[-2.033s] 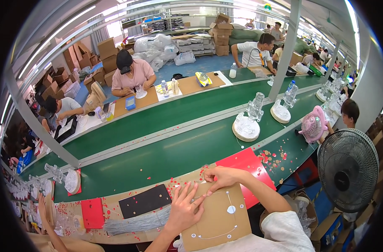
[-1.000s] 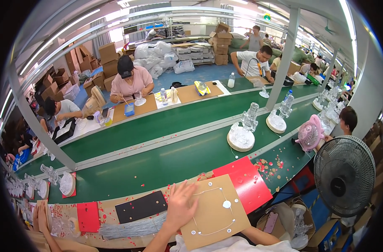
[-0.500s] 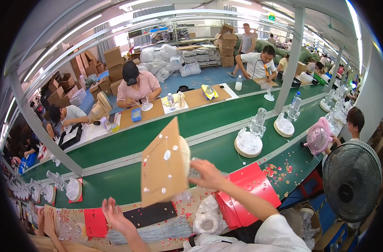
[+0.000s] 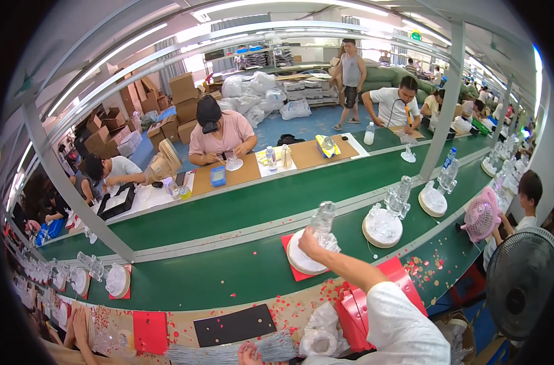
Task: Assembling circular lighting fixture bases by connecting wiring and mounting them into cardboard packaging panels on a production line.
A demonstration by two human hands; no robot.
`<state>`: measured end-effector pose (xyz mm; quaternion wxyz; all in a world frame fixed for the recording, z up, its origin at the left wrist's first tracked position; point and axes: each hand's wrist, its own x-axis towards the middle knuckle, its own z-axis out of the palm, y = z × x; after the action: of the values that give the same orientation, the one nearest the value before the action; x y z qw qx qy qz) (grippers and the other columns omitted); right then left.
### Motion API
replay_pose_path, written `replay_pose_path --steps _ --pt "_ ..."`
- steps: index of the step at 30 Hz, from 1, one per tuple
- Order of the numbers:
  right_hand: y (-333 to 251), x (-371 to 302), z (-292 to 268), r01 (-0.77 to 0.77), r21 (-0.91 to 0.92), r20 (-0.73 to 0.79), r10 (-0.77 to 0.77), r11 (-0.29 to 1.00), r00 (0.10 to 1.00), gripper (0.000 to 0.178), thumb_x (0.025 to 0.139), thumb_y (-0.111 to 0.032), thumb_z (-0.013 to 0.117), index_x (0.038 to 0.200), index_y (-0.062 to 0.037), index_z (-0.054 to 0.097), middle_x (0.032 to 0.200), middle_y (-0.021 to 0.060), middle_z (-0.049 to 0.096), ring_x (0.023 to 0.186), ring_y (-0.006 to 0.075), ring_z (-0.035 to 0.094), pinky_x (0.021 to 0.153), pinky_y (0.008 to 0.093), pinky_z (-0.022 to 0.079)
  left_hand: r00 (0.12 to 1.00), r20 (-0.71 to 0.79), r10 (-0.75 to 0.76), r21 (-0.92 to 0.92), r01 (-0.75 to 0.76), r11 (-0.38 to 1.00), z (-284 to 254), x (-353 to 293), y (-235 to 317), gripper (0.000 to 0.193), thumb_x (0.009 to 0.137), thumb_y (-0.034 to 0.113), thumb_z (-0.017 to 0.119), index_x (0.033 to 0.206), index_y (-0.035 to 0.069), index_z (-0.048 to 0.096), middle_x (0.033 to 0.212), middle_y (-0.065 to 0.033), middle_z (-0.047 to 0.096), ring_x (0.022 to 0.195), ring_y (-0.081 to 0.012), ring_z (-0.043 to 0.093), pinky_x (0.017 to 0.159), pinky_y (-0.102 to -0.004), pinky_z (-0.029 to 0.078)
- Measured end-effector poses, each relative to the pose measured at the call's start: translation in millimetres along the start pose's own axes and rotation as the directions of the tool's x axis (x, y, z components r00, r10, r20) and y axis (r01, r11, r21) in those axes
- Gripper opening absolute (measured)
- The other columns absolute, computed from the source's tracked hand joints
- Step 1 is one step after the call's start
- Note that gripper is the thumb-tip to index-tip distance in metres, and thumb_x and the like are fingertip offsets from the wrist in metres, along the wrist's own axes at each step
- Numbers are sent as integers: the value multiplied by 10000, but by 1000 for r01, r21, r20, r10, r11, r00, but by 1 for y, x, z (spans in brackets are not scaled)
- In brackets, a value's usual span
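On the near green belt, a clear plastic model [image 4: 324, 214] rises from a round white base [image 4: 299, 255], which rests on a red sheet [image 4: 287, 241]. My right hand [image 4: 311, 242] reaches forward and is closed round the lower part of the model; its fingertips are partly hidden. At the lower edge, my left hand [image 4: 249, 353] shows only in part, fingers apart and loosely curled, holding nothing. It is nearest to a bundle of thin grey wires [image 4: 228, 350] and a black sheet [image 4: 235, 324].
A stack of red sheets [image 4: 404, 283] and a white plastic roll [image 4: 321, 331] lie near my right arm. More models on round bases [image 4: 382, 227] stand along the belt. At right are a black fan [image 4: 520, 286] and a pink fan [image 4: 482, 216]. Co-workers sit opposite and at both sides.
The tilted model and base, with a brown sheet face showing, have come down flat onto the belt. My right hand moved forward with them; my left hand dropped to the lower edge.
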<state>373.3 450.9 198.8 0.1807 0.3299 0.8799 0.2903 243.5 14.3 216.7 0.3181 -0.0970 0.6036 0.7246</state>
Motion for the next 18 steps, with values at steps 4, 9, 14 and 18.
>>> replay_pose_path --steps 4,9,14,18 --pt "-22 -1 13 131 -5 -95 -131 991 987 196 885 -222 621 915 -142 797 919 2 755 963 261 685 1082 633 324 986 163 -31 92 16 996 46 -16 17 279 893 114 575 1160 81 647 1085 -85 708 1003 -210 660 802 -329 477" --pt "-4 -53 -100 484 416 -806 65 770 589 60 815 -154 669 870 -134 682 925 47 661 969 205 610 951 495 418 949 244 199 114 -232 966 35 14 47 168 911 120 533 1053 113 622 1029 -46 692 947 -141 639 770 -289 435" --pt "181 -137 -89 -140 665 -734 676 734 62 302 815 -108 632 1116 -81 623 1121 95 656 979 300 603 826 500 439 962 213 170 36 -182 983 14 42 19 208 933 74 530 1090 69 667 1018 -90 720 921 -215 684 756 -311 502" --pt "300 -179 39 -856 435 -302 941 280 155 477 885 -353 661 1322 -181 580 1531 73 394 1401 362 364 1010 611 399 974 208 90 81 -109 991 36 40 16 153 944 115 532 1025 64 651 931 -66 705 831 -172 666 702 -287 472"
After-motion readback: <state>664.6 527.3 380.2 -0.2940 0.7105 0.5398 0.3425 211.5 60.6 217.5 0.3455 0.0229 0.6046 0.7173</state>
